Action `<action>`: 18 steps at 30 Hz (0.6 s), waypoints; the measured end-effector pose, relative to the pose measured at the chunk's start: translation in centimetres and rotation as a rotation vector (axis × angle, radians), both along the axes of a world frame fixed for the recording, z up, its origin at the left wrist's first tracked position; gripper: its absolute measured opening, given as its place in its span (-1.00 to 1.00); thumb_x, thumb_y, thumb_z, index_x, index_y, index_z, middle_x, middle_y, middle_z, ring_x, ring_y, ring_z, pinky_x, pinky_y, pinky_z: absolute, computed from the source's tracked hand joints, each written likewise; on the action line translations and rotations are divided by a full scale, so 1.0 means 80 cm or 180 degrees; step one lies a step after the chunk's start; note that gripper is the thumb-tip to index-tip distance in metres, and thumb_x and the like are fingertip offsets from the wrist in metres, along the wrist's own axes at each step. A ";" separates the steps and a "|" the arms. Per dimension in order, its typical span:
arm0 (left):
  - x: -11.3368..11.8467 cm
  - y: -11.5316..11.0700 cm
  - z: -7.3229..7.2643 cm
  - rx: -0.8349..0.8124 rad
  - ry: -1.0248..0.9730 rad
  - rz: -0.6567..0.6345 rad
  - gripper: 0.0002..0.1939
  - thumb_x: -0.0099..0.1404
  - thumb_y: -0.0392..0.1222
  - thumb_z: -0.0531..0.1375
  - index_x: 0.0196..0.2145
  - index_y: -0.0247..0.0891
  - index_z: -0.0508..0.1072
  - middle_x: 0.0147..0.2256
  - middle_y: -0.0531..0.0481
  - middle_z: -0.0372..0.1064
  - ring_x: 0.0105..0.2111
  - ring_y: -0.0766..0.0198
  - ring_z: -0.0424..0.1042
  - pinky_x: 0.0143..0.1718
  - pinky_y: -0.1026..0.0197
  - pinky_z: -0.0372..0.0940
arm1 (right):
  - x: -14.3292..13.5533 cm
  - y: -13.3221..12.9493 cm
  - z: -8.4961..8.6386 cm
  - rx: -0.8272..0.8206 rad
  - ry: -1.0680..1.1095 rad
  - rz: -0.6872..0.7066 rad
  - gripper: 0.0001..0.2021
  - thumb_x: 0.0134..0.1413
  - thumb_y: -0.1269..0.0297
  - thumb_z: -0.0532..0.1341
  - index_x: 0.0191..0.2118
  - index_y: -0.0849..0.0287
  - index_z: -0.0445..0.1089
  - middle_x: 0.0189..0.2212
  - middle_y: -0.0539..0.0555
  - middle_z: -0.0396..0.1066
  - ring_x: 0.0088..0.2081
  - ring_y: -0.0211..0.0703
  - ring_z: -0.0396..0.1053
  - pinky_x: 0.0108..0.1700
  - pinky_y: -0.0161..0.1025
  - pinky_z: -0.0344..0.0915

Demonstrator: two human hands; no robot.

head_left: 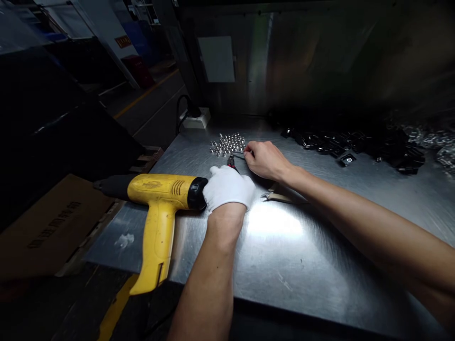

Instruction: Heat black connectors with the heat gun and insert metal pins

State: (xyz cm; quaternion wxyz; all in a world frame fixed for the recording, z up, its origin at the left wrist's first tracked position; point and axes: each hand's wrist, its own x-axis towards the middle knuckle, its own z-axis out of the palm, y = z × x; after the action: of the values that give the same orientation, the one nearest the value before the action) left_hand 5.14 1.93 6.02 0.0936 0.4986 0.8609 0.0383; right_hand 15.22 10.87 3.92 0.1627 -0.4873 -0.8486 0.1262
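On my feed the gloved left hand (229,188) sits at the centre of the frame, curled around a pair of pliers (231,161). Only the dark metal head and a bit of red show beyond the glove. Just above and to the right, I have the bare right hand (263,158) with thumb and fingers pinched together on a thin rod (239,153), which reaches left toward the pliers' head; I cannot tell whether the two touch.

Right behind the pliers, above the centre, lies a cluster of small shiny metal pieces (227,144). Below the right hand I see cutters (280,197) with pale handles, lying on the metal table (284,270). Left of the glove, a yellow heat gun (156,189) lies with its nozzle toward the left edge and its handle toward the bottom.

Farther out, a pile of black parts (330,143) spreads across the right of the frame, with clear plastic bags (446,151) at the far right. A white power strip (197,118) stands at the table's upper left corner.
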 end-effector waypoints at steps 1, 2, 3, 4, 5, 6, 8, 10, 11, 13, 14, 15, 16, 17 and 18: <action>0.000 0.000 0.000 0.0011 0.0010 -0.0008 -0.53 0.28 -0.02 0.08 0.02 -0.39 0.45 0.00 -0.42 0.37 -0.12 -0.13 0.53 -0.15 -0.02 0.41 | 0.000 -0.001 0.000 -0.0004 -0.0003 0.0006 -0.73 0.32 0.30 0.04 -0.09 0.15 0.48 -0.16 0.17 0.58 -0.11 0.03 0.50 -0.14 -0.19 0.26; -0.001 0.000 0.000 0.0027 0.0018 -0.0012 -0.53 0.27 -0.02 0.08 0.01 -0.38 0.45 0.00 -0.41 0.37 -0.12 -0.13 0.53 -0.15 -0.02 0.41 | -0.001 -0.001 0.001 -0.0008 -0.0006 0.0011 -0.73 0.33 0.30 0.04 -0.08 0.16 0.48 -0.16 0.17 0.58 -0.11 0.02 0.50 -0.13 -0.19 0.26; -0.001 0.000 -0.001 0.0044 0.0017 -0.0012 -0.53 0.27 -0.02 0.09 0.01 -0.38 0.45 0.00 -0.41 0.37 -0.12 -0.13 0.53 -0.16 -0.03 0.41 | -0.001 -0.002 0.001 -0.0012 -0.0007 0.0012 -0.73 0.33 0.30 0.04 -0.07 0.17 0.48 -0.16 0.17 0.58 -0.11 0.02 0.50 -0.13 -0.19 0.26; -0.001 0.001 -0.002 0.0060 0.0008 -0.0006 -0.53 0.26 -0.02 0.09 0.00 -0.38 0.46 0.01 -0.41 0.37 -0.13 -0.13 0.53 -0.16 -0.03 0.41 | -0.001 -0.003 0.002 -0.0015 -0.0008 0.0012 -0.72 0.33 0.30 0.03 -0.07 0.17 0.48 -0.16 0.18 0.58 -0.11 0.02 0.50 -0.12 -0.19 0.26; -0.002 0.001 -0.003 0.0073 -0.0008 0.0002 -0.53 0.26 -0.02 0.09 0.00 -0.38 0.46 0.01 -0.41 0.36 -0.13 -0.13 0.53 -0.16 -0.04 0.42 | -0.001 -0.004 0.003 -0.0017 -0.0009 0.0013 -0.72 0.33 0.30 0.03 -0.07 0.17 0.48 -0.15 0.19 0.58 -0.10 0.03 0.50 -0.12 -0.20 0.26; -0.002 0.002 -0.004 0.0086 -0.0024 0.0012 -0.53 0.26 -0.02 0.09 0.00 -0.37 0.46 0.02 -0.41 0.36 -0.13 -0.13 0.53 -0.16 -0.04 0.42 | 0.000 -0.005 0.004 -0.0020 -0.0010 0.0015 -0.72 0.33 0.30 0.03 -0.08 0.16 0.49 -0.15 0.19 0.58 -0.10 0.03 0.50 -0.12 -0.20 0.26; -0.001 0.003 -0.005 0.0103 -0.0053 0.0034 -0.52 0.25 -0.03 0.10 0.02 -0.38 0.46 0.02 -0.41 0.36 -0.11 -0.13 0.53 -0.15 -0.03 0.41 | 0.001 -0.007 0.006 -0.0025 -0.0013 0.0030 -0.73 0.34 0.30 0.03 -0.09 0.15 0.49 -0.15 0.17 0.58 -0.09 0.03 0.49 -0.10 -0.19 0.27; 0.000 0.004 -0.006 0.0119 -0.0061 0.0034 -0.51 0.25 -0.04 0.10 0.04 -0.38 0.45 0.03 -0.42 0.36 -0.08 -0.14 0.51 -0.14 -0.02 0.41 | 0.001 -0.008 0.007 -0.0030 -0.0021 0.0046 -0.74 0.35 0.29 0.05 -0.08 0.16 0.48 -0.15 0.15 0.57 -0.10 0.00 0.49 -0.08 -0.15 0.30; 0.001 0.004 -0.006 0.0125 -0.0059 0.0024 -0.51 0.25 -0.04 0.10 0.04 -0.38 0.44 0.03 -0.42 0.37 -0.07 -0.14 0.51 -0.14 -0.02 0.41 | 0.001 -0.007 0.006 -0.0034 -0.0028 0.0049 -0.74 0.36 0.27 0.06 -0.07 0.18 0.48 -0.16 0.14 0.56 -0.10 -0.02 0.49 -0.06 -0.12 0.32; 0.003 0.003 -0.004 0.0131 -0.0043 -0.0016 -0.52 0.27 -0.03 0.09 0.04 -0.37 0.45 0.02 -0.42 0.37 -0.08 -0.14 0.51 -0.15 -0.01 0.41 | -0.001 -0.006 0.005 -0.0041 -0.0042 0.0040 -0.74 0.38 0.20 0.09 -0.07 0.20 0.47 -0.17 0.13 0.55 -0.12 -0.06 0.48 -0.03 -0.07 0.35; 0.003 0.002 -0.003 0.0123 -0.0035 -0.0039 -0.52 0.28 -0.02 0.08 0.03 -0.37 0.45 0.01 -0.42 0.38 -0.09 -0.13 0.52 -0.15 -0.01 0.41 | -0.001 -0.006 0.004 -0.0044 -0.0048 0.0029 -0.73 0.39 0.16 0.10 -0.07 0.21 0.47 -0.18 0.12 0.54 -0.12 -0.07 0.48 -0.02 -0.05 0.37; 0.004 0.001 -0.002 0.0104 -0.0032 -0.0062 -0.52 0.28 -0.02 0.08 0.02 -0.37 0.46 0.00 -0.41 0.38 -0.10 -0.13 0.52 -0.15 -0.01 0.40 | -0.002 -0.005 0.003 -0.0045 -0.0053 0.0014 -0.72 0.39 0.13 0.11 -0.07 0.21 0.46 -0.18 0.11 0.53 -0.12 -0.08 0.48 -0.02 -0.04 0.38; 0.004 0.000 -0.001 0.0079 -0.0034 -0.0082 -0.53 0.28 -0.02 0.08 0.02 -0.38 0.46 0.00 -0.41 0.39 -0.11 -0.13 0.52 -0.16 -0.02 0.40 | -0.002 -0.005 0.002 -0.0044 -0.0056 0.0000 -0.71 0.38 0.11 0.13 -0.07 0.21 0.46 -0.18 0.11 0.52 -0.12 -0.09 0.48 -0.01 -0.03 0.38; 0.004 -0.001 0.000 0.0057 -0.0037 -0.0098 -0.53 0.28 -0.02 0.08 0.01 -0.38 0.46 0.00 -0.42 0.39 -0.11 -0.13 0.52 -0.16 -0.02 0.40 | -0.002 -0.005 0.001 -0.0043 -0.0058 -0.0012 -0.71 0.38 0.09 0.14 -0.07 0.21 0.46 -0.18 0.10 0.52 -0.12 -0.09 0.48 -0.01 -0.03 0.39; 0.004 -0.002 0.001 0.0048 -0.0038 -0.0113 -0.53 0.28 -0.01 0.09 0.00 -0.38 0.46 0.00 -0.42 0.38 -0.11 -0.14 0.52 -0.16 -0.03 0.40 | -0.002 -0.005 0.000 -0.0040 -0.0059 -0.0022 -0.71 0.38 0.09 0.14 -0.07 0.21 0.46 -0.18 0.10 0.52 -0.12 -0.10 0.48 0.00 -0.02 0.40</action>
State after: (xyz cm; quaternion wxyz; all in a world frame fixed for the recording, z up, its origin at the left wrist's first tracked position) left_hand 5.46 1.80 6.12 0.0956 0.5143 0.8510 0.0462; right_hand 15.03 10.51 3.91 0.1522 -0.4924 -0.8476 0.1265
